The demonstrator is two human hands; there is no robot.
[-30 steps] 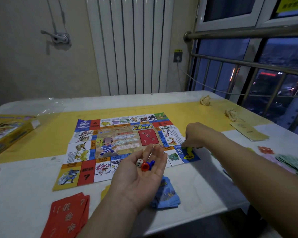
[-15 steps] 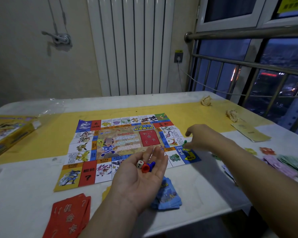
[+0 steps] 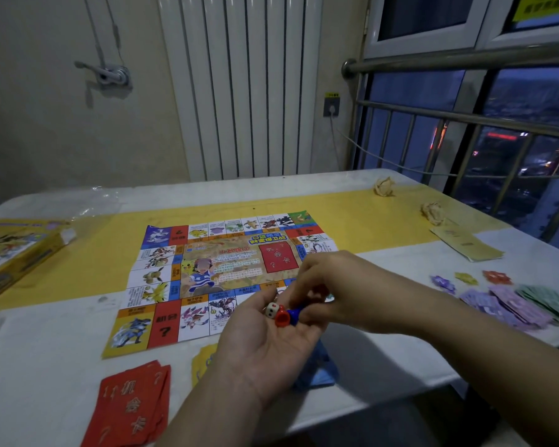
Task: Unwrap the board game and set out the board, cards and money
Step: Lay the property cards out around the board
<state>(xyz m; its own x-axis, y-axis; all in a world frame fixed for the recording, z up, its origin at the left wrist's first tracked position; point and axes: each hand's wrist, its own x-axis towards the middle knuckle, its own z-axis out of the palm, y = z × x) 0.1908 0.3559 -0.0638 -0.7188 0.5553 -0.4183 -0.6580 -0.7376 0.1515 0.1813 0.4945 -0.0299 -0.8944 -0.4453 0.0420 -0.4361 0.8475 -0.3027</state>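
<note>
The paper game board (image 3: pixel 207 272) lies flat on the table (image 3: pixel 46 366). My left hand (image 3: pixel 265 346) is held palm up over the board's near edge, carrying a white die (image 3: pixel 272 308), a red pawn (image 3: pixel 283 317) and a blue pawn (image 3: pixel 293 314). My right hand (image 3: pixel 333 288) reaches into that palm, fingertips curled onto the blue pawn. Red cards (image 3: pixel 133 404) sit at the front left. A blue card pile (image 3: pixel 318 372) and yellow cards (image 3: pixel 202 359) are partly hidden under my left hand. Purple and green play money (image 3: pixel 513 304) is spread at the right.
The yellow game box (image 3: pixel 10 253) lies at the left edge, with clear plastic wrap (image 3: pixel 78 201) behind it. Two crumpled paper balls (image 3: pixel 384 187) and a yellow slip (image 3: pixel 465 243) lie at the back right. Small coloured tokens (image 3: pixel 465 277) sit beside the money.
My right hand left the board's right corner and came back to my left palm, closing its fingers on the blue pawn. My left hand stayed palm up.
</note>
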